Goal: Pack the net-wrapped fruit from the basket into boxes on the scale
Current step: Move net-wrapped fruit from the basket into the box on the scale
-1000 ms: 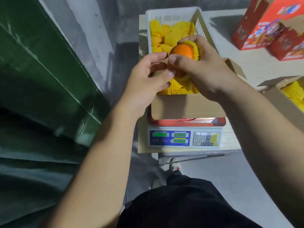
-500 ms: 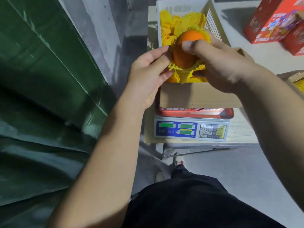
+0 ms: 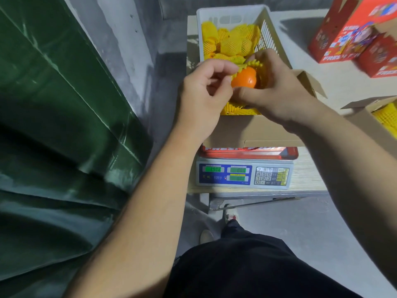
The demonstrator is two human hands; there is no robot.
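Note:
An orange fruit [image 3: 245, 77] with a yellow foam net [image 3: 254, 63] half pulled off it is held above the open cardboard box [image 3: 253, 131]. My right hand [image 3: 277, 91] grips the fruit from the right. My left hand [image 3: 206, 91] pinches the net's edge at the fruit's upper left. The box stands on the scale [image 3: 243, 174] and holds net-wrapped fruit [image 3: 232, 108]. Behind it the white basket [image 3: 232, 11] is filled with several net-wrapped fruits [image 3: 231, 45].
Red printed boxes [image 3: 352, 37] stand at the back right of the table [image 3: 309, 177]. Another open box with yellow nets [image 3: 384, 117] sits at the right edge. A green tarp [image 3: 53, 125] fills the left side. My shoes and the grey floor [image 3: 311, 229] show below.
My left hand went from flat fingers beside the fruit to pinching the net's edge. The net now sits bunched at the fruit's top, and both hands stayed above the box.

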